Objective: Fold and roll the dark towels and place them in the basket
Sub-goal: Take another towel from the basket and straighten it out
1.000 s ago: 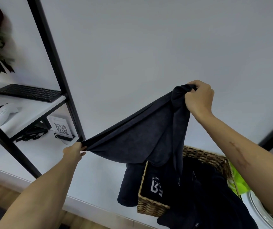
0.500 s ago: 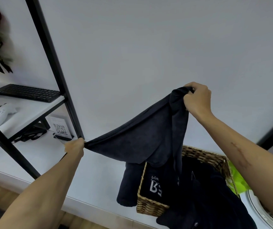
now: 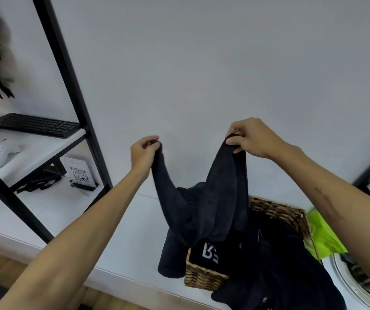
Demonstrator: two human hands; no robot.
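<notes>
Woven wicker basket (image 3: 278, 211) heaped with dark cloth sits nearest. Above it sags a dark navy terry towel (image 3: 204, 211), one corner pinched tight in the left hand (image 3: 143, 153), the other in the right hand (image 3: 250, 138); behind rises a white wall (image 3: 202, 63).

Two hands (image 3: 144, 153) (image 3: 250, 139), one held towel (image 3: 204, 209), one wicker basket (image 3: 204, 276), one keyboard (image 3: 34, 125), one QR-code sign (image 3: 80, 175).

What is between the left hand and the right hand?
In the head view, the dark towel sags between the left hand and right hand.
</notes>
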